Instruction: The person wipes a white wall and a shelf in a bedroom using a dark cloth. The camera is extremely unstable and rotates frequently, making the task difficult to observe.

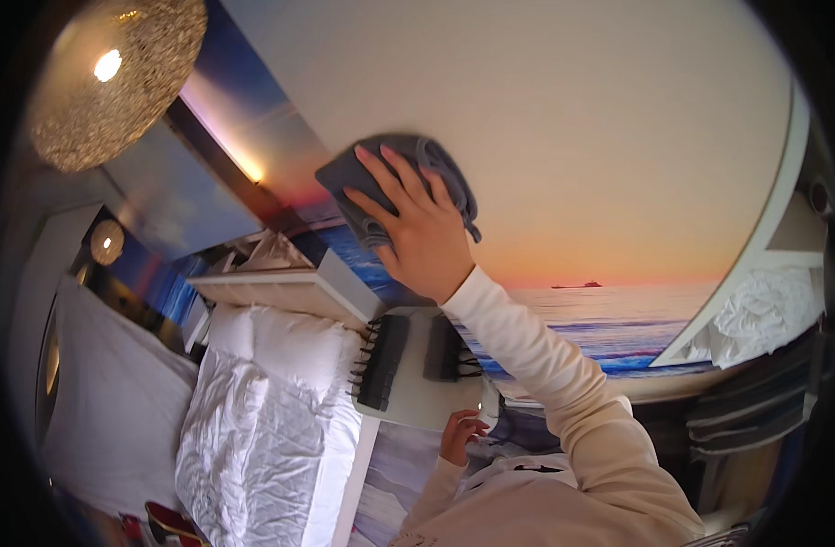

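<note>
My right hand [417,219] lies spread over a folded dark grey cloth [349,174], its back towards me. The cloth is against a wall mural [595,205] printed with a sunset sky, sea and a small ship. From the right, my white-sleeved arm reaches across the mural. Lower down, my left hand [462,432] hangs in front of my body with its fingers loosely bent and apart. I see nothing in it. It is near the edge of a white tabletop [417,383], which bears two black devices [385,362] with short dark prongs or cables.
A bed with rumpled white bedding [260,424] and pillows stands to the left. A round woven lamp [127,89], lit, hangs at upper left. On the right, a curved white frame [739,280] borders the mural, with bunched white fabric [766,314] beyond and a dark striped item [752,410] below.
</note>
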A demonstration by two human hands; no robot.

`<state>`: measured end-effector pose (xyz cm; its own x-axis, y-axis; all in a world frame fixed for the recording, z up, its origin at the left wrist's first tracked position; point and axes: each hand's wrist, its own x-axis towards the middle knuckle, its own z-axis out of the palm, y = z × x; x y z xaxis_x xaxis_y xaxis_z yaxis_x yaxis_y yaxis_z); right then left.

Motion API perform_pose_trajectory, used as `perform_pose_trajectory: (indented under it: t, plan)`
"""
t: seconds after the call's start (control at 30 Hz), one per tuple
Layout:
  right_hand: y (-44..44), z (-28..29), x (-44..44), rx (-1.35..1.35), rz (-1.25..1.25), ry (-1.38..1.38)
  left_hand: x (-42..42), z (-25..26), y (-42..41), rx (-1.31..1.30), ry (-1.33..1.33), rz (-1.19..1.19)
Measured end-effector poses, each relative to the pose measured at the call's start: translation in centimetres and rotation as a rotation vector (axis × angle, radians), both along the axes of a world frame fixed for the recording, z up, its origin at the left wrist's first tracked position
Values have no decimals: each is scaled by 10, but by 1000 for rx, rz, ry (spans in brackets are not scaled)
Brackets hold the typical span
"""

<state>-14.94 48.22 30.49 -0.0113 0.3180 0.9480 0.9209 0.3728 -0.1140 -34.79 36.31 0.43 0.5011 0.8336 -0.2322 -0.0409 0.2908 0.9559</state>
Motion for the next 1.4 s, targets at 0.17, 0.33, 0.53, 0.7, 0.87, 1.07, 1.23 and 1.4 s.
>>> perform_pose_trajectory:
  t: [0.17,0.33,0.53,0.7,0.87,1.07,1.23,1.4]
  plan:
    - [-57,21,62,43,-248,-8,11,-17,21,-32,21,-196]
    - [-131,13,163,187,-578,65,61,-18,44,22,-25,-392]
    - [-196,-66,227,143,-754,247,123,-16,35,-55,-102,-614]
    - [-189,-144,211,185,-722,502,119,-14,10,-76,-154,-795]
    - [-127,-139,164,417,-616,689,74,-37,13,-6,-148,-744]
    - [-42,-96,44,-126,-591,61,3,-43,62,-46,-117,-284]
    - [1,-125,-13,-303,-462,-120,-58,-73,99,-216,-126,-52]
    - [-15,-166,-14,-551,-413,-203,-93,-89,110,-221,-114,69]
